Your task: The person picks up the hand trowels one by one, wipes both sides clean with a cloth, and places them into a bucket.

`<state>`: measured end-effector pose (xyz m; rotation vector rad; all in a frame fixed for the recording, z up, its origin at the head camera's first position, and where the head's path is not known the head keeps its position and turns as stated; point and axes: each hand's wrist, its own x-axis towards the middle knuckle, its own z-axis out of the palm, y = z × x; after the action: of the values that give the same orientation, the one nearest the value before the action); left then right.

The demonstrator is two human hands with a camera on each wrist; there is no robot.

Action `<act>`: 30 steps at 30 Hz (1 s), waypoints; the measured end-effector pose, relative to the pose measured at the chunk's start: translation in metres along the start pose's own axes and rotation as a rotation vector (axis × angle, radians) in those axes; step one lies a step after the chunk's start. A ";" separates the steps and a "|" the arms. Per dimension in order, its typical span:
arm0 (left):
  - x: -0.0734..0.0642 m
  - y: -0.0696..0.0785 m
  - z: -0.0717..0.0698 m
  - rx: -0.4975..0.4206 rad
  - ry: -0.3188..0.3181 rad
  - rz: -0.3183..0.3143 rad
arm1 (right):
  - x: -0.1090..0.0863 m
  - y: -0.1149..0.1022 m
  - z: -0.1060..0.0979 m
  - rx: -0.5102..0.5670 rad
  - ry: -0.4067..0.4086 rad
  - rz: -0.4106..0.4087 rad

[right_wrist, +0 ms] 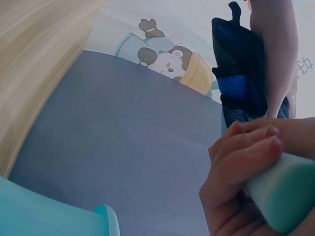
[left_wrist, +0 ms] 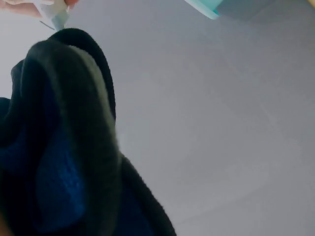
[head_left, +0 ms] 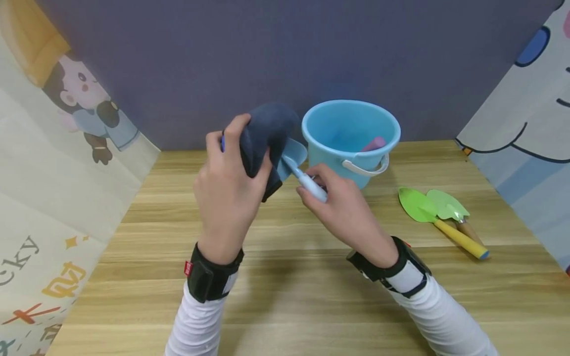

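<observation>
A dark blue cloth (head_left: 269, 131) with black edging is bunched in my left hand (head_left: 227, 180), the fingers curled round it. It lies against the blade of a light blue toy shovel (head_left: 295, 150), covering part of that blade. My right hand (head_left: 345, 205) grips the shovel's pale handle, whose rounded end (right_wrist: 288, 196) shows in the right wrist view. Both hands are raised above the table, left of a light blue bucket (head_left: 327, 160). Folds of the cloth (left_wrist: 83, 128) fill the left side of the left wrist view.
The bucket has a white handle and holds a purple object (head_left: 374, 144), partly hidden. On the right of the wooden table (head_left: 289, 306) lie a green shovel (head_left: 414, 203) with a yellow handle and a pale green garden tool (head_left: 450, 203). A dark wall (head_left: 200, 64) stands behind.
</observation>
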<state>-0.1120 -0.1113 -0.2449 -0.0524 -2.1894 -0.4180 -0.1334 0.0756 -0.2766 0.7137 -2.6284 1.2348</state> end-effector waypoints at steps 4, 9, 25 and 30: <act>0.001 -0.002 -0.001 -0.013 0.020 -0.026 | 0.000 0.000 -0.001 0.008 -0.011 0.008; 0.003 -0.004 -0.003 -0.018 0.017 -0.050 | 0.001 0.000 -0.002 0.026 -0.031 0.015; 0.005 -0.009 -0.010 -0.033 0.032 -0.127 | -0.001 0.003 -0.006 0.034 -0.042 0.050; 0.005 -0.011 -0.012 -0.031 0.034 -0.142 | 0.000 0.005 -0.007 0.042 -0.048 0.089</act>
<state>-0.1083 -0.1258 -0.2375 0.0928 -2.1605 -0.5283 -0.1361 0.0838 -0.2756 0.6482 -2.7077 1.3160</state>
